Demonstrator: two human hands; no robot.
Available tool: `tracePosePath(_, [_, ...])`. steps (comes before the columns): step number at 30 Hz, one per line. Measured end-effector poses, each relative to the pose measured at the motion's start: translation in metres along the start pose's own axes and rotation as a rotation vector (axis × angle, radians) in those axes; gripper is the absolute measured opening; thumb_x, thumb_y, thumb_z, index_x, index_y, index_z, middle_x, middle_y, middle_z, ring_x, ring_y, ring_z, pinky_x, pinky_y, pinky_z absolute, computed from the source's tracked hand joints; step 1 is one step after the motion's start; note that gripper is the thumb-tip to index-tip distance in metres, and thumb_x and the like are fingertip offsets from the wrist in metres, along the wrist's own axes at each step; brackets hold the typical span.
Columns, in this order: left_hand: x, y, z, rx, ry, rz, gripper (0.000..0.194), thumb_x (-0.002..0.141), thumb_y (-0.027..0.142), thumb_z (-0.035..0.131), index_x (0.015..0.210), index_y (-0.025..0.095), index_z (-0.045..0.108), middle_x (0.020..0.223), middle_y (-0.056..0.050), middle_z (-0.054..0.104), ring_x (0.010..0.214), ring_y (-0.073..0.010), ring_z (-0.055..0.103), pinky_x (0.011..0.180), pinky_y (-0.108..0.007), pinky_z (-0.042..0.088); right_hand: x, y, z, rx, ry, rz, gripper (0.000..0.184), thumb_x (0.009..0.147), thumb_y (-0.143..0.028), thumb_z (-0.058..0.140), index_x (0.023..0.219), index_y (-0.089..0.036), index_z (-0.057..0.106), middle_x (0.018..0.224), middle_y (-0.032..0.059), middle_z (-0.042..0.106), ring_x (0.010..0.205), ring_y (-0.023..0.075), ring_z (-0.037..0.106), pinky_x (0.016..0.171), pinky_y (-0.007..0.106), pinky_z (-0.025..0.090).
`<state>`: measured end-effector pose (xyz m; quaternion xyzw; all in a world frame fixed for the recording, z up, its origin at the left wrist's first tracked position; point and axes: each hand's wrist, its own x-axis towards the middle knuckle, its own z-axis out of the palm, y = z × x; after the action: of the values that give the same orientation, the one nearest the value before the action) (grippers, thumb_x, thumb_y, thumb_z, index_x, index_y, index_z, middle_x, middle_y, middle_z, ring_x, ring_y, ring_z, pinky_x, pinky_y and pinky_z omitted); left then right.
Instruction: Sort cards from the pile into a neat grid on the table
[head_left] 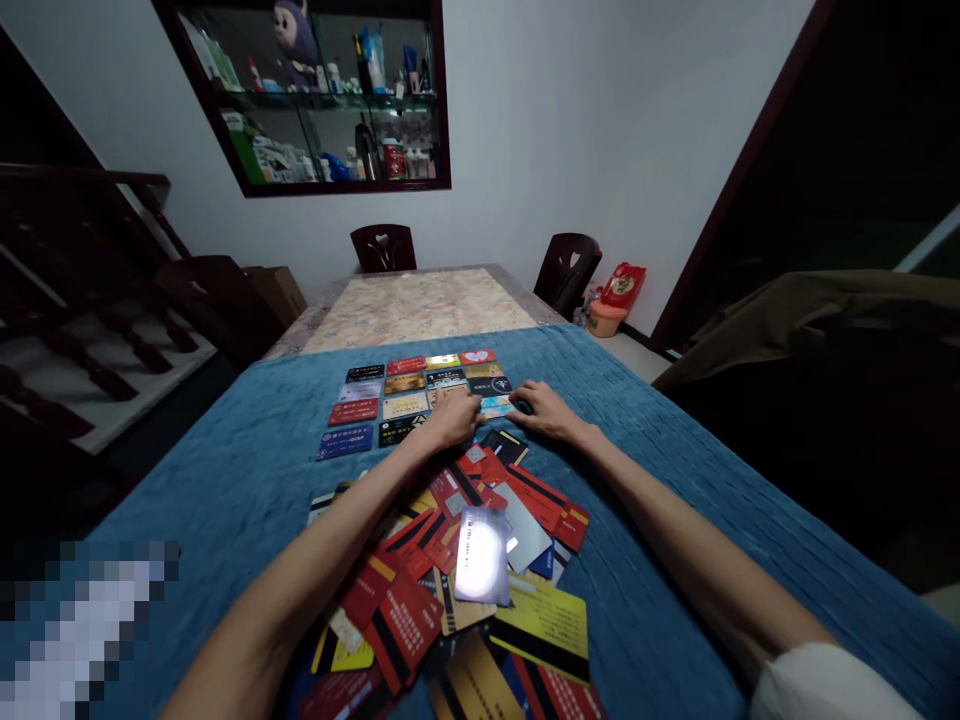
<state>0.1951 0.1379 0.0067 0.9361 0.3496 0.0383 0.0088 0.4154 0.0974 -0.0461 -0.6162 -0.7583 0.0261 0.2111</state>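
Note:
A light-blue patterned card point(496, 407) lies at the lower right of a grid of cards, between my two hands. My left hand point(454, 416) has its fingers bent at the card's left end and covers part of the neighbouring cards. My right hand point(549, 412) closes its fingertips on the right end. Left of them are rows of cards, among them a blue card point(345, 441), a red card point(353, 411) and a black VIP card point(402, 429). Nearer me spreads a loose pile of overlapping cards, with a shiny silver card point(481, 555) on top reflecting light.
A blue cloth point(247, 480) covers the near part of the table; a beige patterned cover point(420, 305) shows beyond it. Dark chairs point(384, 248) stand at the far end. A wall cabinet point(345, 185) holds bottles and a plush toy. A red bag point(624, 287) is at the right.

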Motion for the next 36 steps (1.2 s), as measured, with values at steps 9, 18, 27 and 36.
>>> tracePosePath(9, [-0.044, -0.034, -0.019, 0.012, -0.006, -0.084, 0.025, 0.086, 0.014, 0.047, 0.1, 0.016, 0.068, 0.112, -0.014, 0.065, 0.113, -0.0308, 0.057, 0.091, -0.043, 0.039, 0.001, -0.004, -0.005, -0.012, -0.056, 0.033, 0.036, 0.087, -0.04, 0.061, 0.113, -0.016, 0.067, 0.113, 0.0109, 0.062, 0.101, 0.0228, 0.056, 0.088, 0.032, 0.041])
tracePosePath(18, [-0.081, -0.039, -0.02, 0.03, -0.058, -0.125, 0.045, 0.079, 0.008, 0.048, 0.121, 0.019, 0.061, 0.123, -0.012, 0.059, 0.119, -0.0297, 0.053, 0.096, -0.044, 0.041, 0.001, -0.075, -0.03, -0.197, -0.093, 0.01, 0.036, 0.093, -0.037, 0.052, 0.123, -0.02, 0.063, 0.124, 0.0116, 0.063, 0.111, 0.0278, 0.052, 0.085, 0.037, 0.042])
tracePosePath(27, [-0.089, -0.041, -0.019, 0.055, -0.14, -0.044, 0.046, 0.073, 0.007, 0.055, 0.117, 0.019, 0.062, 0.123, -0.013, 0.059, 0.121, -0.0307, 0.051, 0.099, -0.044, 0.041, 0.011, -0.14, -0.012, -0.321, -0.217, -0.045, 0.045, 0.094, -0.054, 0.046, 0.114, -0.019, 0.067, 0.12, 0.0149, 0.065, 0.114, 0.0344, 0.05, 0.088, 0.046, 0.042])
tracePosePath(36, [-0.103, -0.037, -0.017, -0.012, -0.109, -0.024, 0.044, 0.073, 0.005, 0.052, 0.112, 0.018, 0.065, 0.12, -0.013, 0.063, 0.117, -0.0312, 0.055, 0.095, -0.044, 0.043, 0.004, -0.141, -0.007, -0.222, -0.243, -0.097, 0.042, 0.094, -0.053, 0.05, 0.113, -0.02, 0.067, 0.121, 0.0164, 0.061, 0.113, 0.0348, 0.049, 0.088, 0.048, 0.042])
